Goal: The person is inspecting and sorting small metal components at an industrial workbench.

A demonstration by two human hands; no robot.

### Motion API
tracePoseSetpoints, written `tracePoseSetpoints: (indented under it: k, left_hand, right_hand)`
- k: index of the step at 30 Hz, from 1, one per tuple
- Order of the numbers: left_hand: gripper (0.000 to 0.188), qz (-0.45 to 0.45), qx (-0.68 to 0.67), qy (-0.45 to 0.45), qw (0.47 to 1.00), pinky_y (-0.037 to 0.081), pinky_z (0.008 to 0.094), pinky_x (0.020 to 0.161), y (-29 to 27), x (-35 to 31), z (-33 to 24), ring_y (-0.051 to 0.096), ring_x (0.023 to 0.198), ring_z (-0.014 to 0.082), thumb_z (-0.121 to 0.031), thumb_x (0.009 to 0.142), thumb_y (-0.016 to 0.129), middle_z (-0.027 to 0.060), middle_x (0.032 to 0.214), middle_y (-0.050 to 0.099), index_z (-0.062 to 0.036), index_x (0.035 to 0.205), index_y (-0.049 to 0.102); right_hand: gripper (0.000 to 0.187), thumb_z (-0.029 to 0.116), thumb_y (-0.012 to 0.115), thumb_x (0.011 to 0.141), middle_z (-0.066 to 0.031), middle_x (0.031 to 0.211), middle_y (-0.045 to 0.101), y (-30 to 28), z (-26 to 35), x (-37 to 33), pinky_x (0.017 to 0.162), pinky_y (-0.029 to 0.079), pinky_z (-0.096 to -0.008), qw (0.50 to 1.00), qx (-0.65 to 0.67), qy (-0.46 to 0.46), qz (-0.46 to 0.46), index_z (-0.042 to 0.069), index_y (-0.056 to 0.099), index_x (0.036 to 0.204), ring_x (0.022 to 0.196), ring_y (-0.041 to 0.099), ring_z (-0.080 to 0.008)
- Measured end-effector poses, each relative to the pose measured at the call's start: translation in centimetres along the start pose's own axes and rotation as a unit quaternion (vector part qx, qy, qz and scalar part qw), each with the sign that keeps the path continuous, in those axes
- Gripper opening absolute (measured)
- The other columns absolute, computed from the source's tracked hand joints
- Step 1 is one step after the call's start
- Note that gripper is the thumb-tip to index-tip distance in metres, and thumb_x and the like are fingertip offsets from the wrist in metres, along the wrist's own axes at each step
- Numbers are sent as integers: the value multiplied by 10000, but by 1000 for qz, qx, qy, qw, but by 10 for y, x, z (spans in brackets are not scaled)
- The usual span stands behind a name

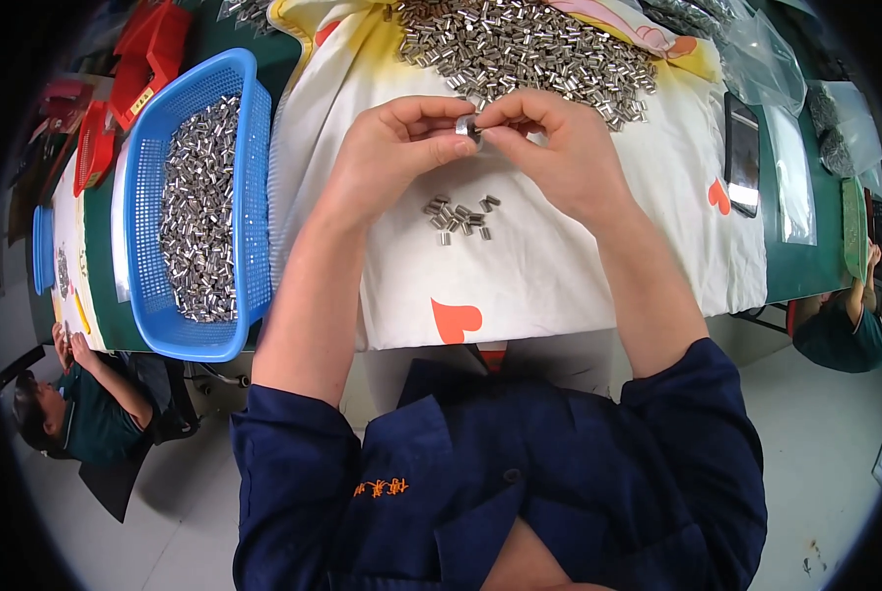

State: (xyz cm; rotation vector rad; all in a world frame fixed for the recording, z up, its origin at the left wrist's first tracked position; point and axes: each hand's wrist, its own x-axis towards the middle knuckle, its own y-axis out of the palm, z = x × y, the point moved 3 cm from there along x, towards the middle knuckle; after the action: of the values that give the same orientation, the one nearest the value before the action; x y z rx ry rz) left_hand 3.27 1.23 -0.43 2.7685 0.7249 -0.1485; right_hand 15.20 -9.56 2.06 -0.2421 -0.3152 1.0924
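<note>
Over the white cloth (549,295), my two hands meet in front of the far pile. Between the thumb and fingers of my left hand (401,148) is a small shiny metal sleeve (464,124). My right hand (549,143) pinches at the sleeve's open end, by a small dark part whose kind I cannot make out. Just below my hands lies a small group of loose metal sleeves (458,216). A big heap of similar metal sleeves (520,54) spreads beyond my fingers.
At left stands a blue plastic basket (252,197) full of metal pieces, with red bins (145,64) behind it. A dark phone-like device (742,158) and clear plastic bags (761,59) lie at right. Co-workers sit at far left (86,414) and far right (845,330).
</note>
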Motion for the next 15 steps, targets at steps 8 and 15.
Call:
tracePoseSetpoints:
  k: [8, 15]
  left_hand:
    - [312, -25, 31, -4, 999, 478, 218, 737, 4, 0, -1, 592, 794, 121, 7, 726, 649, 91, 889, 621, 44, 1025, 565]
    - [300, -17, 47, -4, 999, 482, 212, 720, 0, -3, -2, 594, 784, 116, 3, 722, 654, 90, 866, 626, 48, 1008, 575]
  right_hand:
    - [55, 73, 601, 714, -63, 716, 617, 6, 10, -5, 598, 477, -265, 958, -230, -158, -70, 36, 598, 754, 670, 602, -159]
    - [84, 87, 611, 713, -65, 721, 624, -4, 4, 1, 606, 469, -259, 997, -79, -22, 13, 37, 611, 780, 648, 600, -157]
